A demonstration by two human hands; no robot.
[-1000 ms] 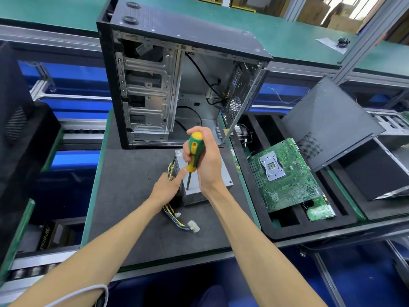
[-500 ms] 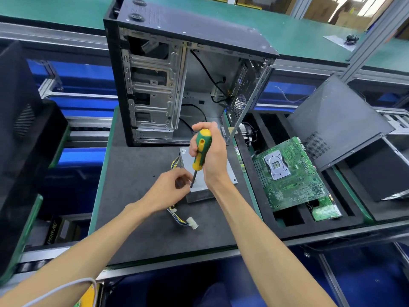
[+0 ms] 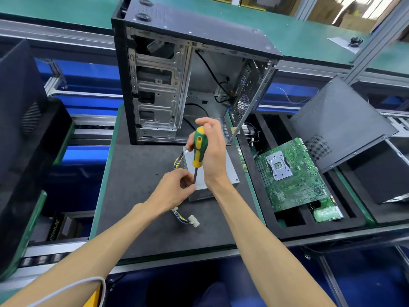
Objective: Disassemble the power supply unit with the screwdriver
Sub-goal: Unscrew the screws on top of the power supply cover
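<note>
Two hands, right hand point(image 3: 212, 151) gripping one screwdriver point(image 3: 198, 149), one power supply unit point(image 3: 230, 173)

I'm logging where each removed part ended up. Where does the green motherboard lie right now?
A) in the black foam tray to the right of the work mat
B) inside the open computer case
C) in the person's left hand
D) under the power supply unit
A: the green motherboard rests tilted in the black foam tray, right of the power supply unit, away from both hands.
</note>
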